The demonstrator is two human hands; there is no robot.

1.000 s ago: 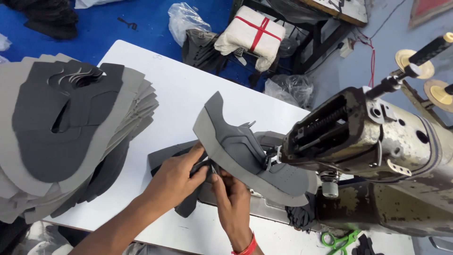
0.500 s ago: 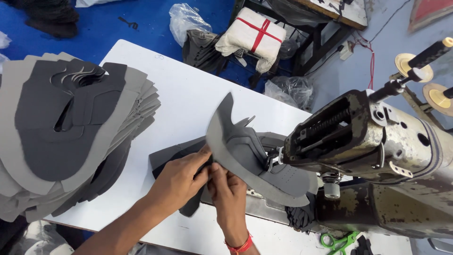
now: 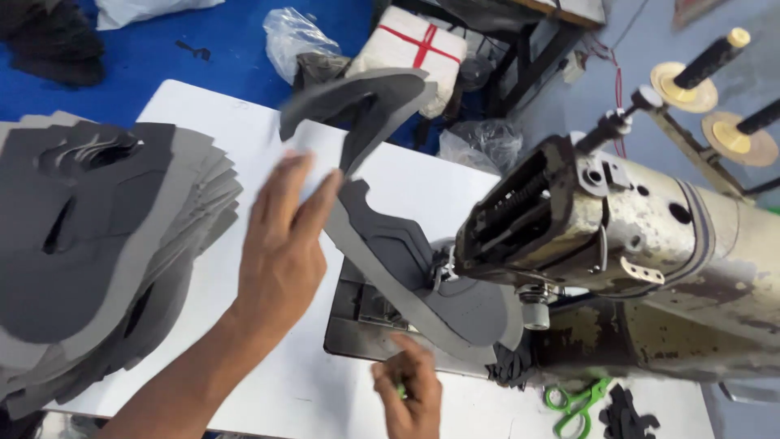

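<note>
A person is working at a white desk (image 3: 203, 106) beside a worn, cream-coloured industrial sewing machine (image 3: 634, 244). The left hand (image 3: 280, 244) is raised above the desk with its fingers spread and nearly straight, their tips touching the near edge of a grey cut shoe piece (image 3: 406, 268); whether they are pinching it or only steadying it cannot be told. The right hand (image 3: 410, 390) is sitting low near the desk's front edge, fingers curled loosely inward, pinching something small and green that is too hidden to name.

The grey shoe piece is lying under the machine's head, its lower end resting flat near the needle area and its upper end lifting and curling up over the desk toward the far side. Its long axis is running diagonally, from the machine's base at lower right up toward the upper left, with the free tip (image 3: 357, 97) pointing away from the person.

To handle this piece well, it seems best to be keeping the lifted end supported so that it is not dragging at the part under the head, and to be keeping fingers well apart from the needle.

A thick stack of similar grey pieces (image 3: 97, 244) is lying on the left of the desk. Green-handled scissors (image 3: 577, 402) are resting at the front right.
</note>
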